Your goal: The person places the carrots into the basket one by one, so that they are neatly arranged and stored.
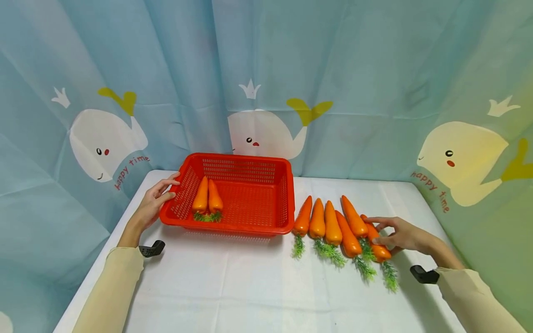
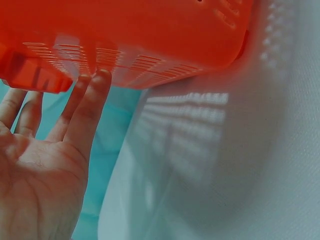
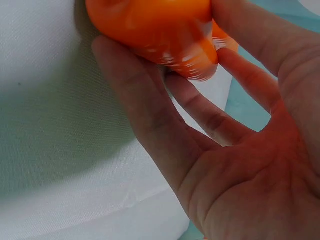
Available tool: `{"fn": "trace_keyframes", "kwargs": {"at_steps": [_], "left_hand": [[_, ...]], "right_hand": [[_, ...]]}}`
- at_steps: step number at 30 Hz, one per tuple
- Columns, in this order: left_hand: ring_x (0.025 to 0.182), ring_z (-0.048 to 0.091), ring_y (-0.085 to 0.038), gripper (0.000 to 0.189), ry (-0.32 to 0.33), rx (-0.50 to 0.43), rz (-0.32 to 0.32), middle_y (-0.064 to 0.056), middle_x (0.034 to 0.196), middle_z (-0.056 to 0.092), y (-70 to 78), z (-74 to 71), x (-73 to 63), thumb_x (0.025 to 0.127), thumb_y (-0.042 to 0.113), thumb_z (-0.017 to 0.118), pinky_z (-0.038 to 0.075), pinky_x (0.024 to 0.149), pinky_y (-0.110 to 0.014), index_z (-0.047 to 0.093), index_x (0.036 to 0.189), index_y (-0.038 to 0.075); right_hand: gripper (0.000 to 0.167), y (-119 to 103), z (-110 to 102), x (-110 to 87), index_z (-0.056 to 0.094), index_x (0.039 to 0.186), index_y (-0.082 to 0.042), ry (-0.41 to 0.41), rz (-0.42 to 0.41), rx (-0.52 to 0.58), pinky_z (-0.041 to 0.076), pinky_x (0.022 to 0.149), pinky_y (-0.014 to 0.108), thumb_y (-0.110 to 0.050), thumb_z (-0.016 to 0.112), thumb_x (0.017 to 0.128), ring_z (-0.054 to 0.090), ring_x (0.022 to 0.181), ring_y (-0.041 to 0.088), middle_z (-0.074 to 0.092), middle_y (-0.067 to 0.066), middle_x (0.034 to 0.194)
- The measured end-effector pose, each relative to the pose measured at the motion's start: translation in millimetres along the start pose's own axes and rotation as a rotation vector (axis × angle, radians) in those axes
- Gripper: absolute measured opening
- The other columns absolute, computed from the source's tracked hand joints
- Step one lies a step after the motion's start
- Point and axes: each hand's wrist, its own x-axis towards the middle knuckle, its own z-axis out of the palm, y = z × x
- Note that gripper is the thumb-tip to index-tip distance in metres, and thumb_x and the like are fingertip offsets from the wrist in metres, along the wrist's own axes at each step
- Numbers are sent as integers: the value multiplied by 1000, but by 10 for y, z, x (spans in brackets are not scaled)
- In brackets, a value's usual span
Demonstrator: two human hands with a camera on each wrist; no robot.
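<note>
A red plastic basket [image 1: 233, 227] with slotted walls stands left of the middle. My left hand [image 1: 151, 206] is at its left end; in the left wrist view, nearly straight fingers [image 2: 92, 107] touch the slotted wall from outside. Two toy carrots [image 1: 201, 198] lie side by side in the basket's left part, leafy ends toward me. To the right, several more carrots [image 1: 332, 226] form a row on the table. At the row's right end my right hand [image 1: 408, 236] holds the outermost carrot [image 1: 381, 253], thumb and fingers on opposite sides of its orange body [image 3: 155, 30].
A white cloth [image 1: 250, 286] covers the table. Behind it and at both sides hangs a pale blue curtain [image 1: 366, 69] printed with whales, close to the table's edges. The nearest loose carrot [image 1: 303, 217] lies beside the basket's right end. Each wrist carries a black strap mount [image 1: 424, 274].
</note>
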Motion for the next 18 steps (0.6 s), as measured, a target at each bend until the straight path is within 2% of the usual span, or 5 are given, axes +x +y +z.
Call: {"fn": "trace_keyframes", "kwargs": {"at_steps": [7,18], "left_hand": [[143,35,-18,29,-2,-12,3,-11,169,21,-16,3,6,106,2,51,56,93,-28,49,132,-7],[142,34,-17,27,12,13,-3,-11,167,25,3,7,20,104,0,50,56,92,-26,51,130,-6]], "right_hand": [[74,7,-1,-5,33,155,6,-7,-6,26,63,67,44,-14,73,96,67,77,25,46,35,131],[75,26,1,0,32,155,6,-7,-6,36,63,66,44,-14,73,96,68,75,25,45,35,131]]}}
